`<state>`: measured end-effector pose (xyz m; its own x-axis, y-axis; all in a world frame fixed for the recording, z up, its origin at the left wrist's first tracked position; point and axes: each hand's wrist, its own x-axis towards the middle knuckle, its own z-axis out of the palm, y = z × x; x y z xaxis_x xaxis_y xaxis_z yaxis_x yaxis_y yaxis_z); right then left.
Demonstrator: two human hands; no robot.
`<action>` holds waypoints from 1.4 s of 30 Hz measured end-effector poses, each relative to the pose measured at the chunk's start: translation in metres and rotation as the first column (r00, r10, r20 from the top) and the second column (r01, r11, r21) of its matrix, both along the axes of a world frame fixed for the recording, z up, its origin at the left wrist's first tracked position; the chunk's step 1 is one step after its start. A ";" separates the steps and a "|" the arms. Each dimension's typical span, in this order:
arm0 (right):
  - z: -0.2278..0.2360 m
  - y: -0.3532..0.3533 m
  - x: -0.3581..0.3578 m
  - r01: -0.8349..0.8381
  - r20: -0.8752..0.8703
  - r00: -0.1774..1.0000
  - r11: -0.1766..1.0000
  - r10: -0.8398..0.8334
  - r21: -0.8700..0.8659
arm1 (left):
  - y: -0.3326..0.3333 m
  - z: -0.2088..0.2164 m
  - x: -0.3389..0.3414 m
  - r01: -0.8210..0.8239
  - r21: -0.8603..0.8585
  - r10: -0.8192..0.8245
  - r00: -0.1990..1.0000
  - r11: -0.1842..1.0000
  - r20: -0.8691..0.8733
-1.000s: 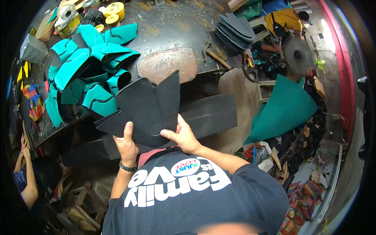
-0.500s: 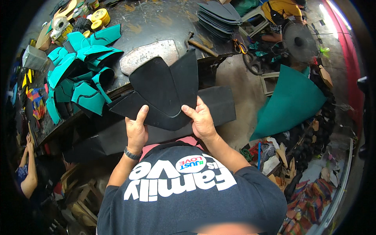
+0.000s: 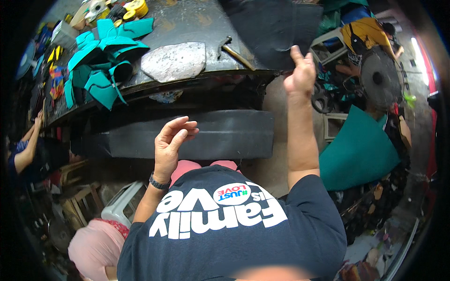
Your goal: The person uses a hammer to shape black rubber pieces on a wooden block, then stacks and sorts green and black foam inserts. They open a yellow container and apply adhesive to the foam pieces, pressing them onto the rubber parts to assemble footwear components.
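Head view. The right hand [image 3: 300,75], between 1 and 2 o'clock, pinches a black sheet piece [image 3: 265,35] near a pale curved mark, thumb uppermost; its other fingers are partly hidden. The piece extends toward 1 o'clock over the front edge of the dark workbench [image 3: 187,23], and the picture's upper edge cuts it off. Its contact with anything beneath cannot be determined.

The left hand [image 3: 171,145], at 9 o'clock near the centre, holds nothing; its fingers are loosely bent, the thumb apart from them. It is over a long black panel [image 3: 229,136]; whether it touches the panel cannot be determined.

On the bench, a hammer [image 3: 236,55] lies at 12 o'clock, a pale slab [image 3: 173,61] at 11, and a heap of teal pieces [image 3: 105,51] at 10. A teal sheet [image 3: 358,154] is at 3 o'clock. A fan [image 3: 380,77] is at 2 o'clock, near a person in yellow [image 3: 368,35].
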<state>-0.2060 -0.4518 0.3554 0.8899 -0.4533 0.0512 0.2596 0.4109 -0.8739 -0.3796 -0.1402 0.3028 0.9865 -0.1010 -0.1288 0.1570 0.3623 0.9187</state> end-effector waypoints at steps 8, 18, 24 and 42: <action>-0.010 -0.007 0.039 -0.040 -0.030 0.999 0.999 0.040 -0.012 | 0.011 -0.008 -0.004 -0.100 0.030 0.102 0.991 0.995 -0.083; 0.009 0.034 0.043 -0.272 -0.150 0.958 0.943 0.245 -0.192 | 0.009 -0.016 0.039 -0.113 -0.176 0.098 0.991 0.978 -0.091; -0.065 0.127 -0.045 -0.734 -0.348 0.669 0.657 0.656 -0.173 | 0.004 -0.030 0.057 -0.379 -0.443 0.240 0.910 0.813 -0.338; -0.099 0.109 -0.077 -0.237 -0.293 0.955 0.699 0.042 -0.674 | 0.007 -0.075 0.082 -0.016 0.556 0.035 0.999 0.831 -0.025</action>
